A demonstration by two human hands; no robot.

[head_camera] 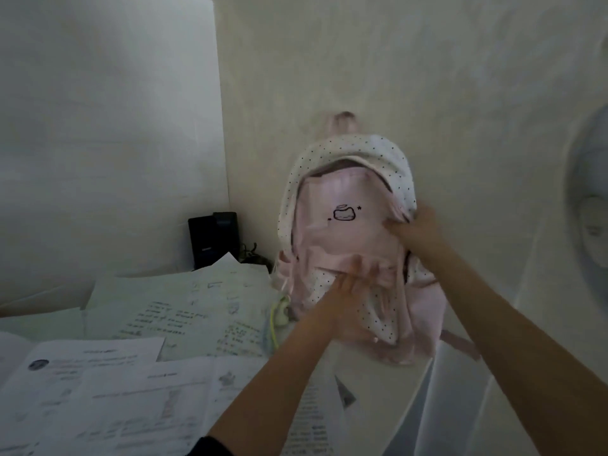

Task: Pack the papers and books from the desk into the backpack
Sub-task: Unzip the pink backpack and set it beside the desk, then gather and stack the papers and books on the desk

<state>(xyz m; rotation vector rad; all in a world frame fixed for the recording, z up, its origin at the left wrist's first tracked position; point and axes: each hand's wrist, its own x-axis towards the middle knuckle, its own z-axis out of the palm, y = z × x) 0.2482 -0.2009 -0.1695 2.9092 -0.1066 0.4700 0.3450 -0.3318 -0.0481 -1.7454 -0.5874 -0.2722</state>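
The backpack [345,232] stands on the desk [378,373] against the wall, right under the fingers [360,269] of both hands. The papers [184,311] lie spread on the desk left of the fingers. A speaker [214,238] stands behind the papers, further left.

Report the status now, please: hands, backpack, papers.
Left hand flat on backpack front pocket; right hand grips its side. Backpack upright, top unzipped. Papers on desk, unpacked. Nothing blocks.
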